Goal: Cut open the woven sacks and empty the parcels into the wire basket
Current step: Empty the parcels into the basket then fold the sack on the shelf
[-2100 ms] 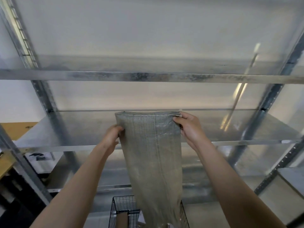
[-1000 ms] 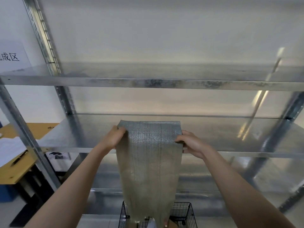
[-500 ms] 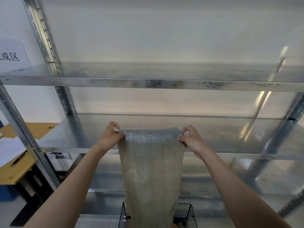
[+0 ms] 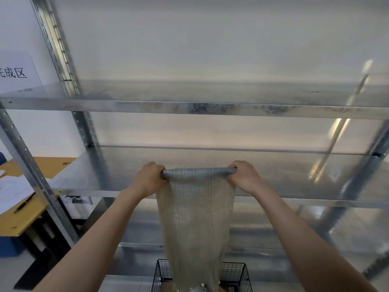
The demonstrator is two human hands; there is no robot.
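A pale grey-beige woven sack with crosshatch weave hangs above a black wire-grid basket, before mottled silver galvanised shelving.

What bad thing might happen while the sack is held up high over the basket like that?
1. The woven sack hangs only from its rolled top edge, gripped by the left hand and the right hand. It might slip loose.
2. Its lower end hides the middle of the wire basket, so whatever drops out could bounce past the rim unseen.
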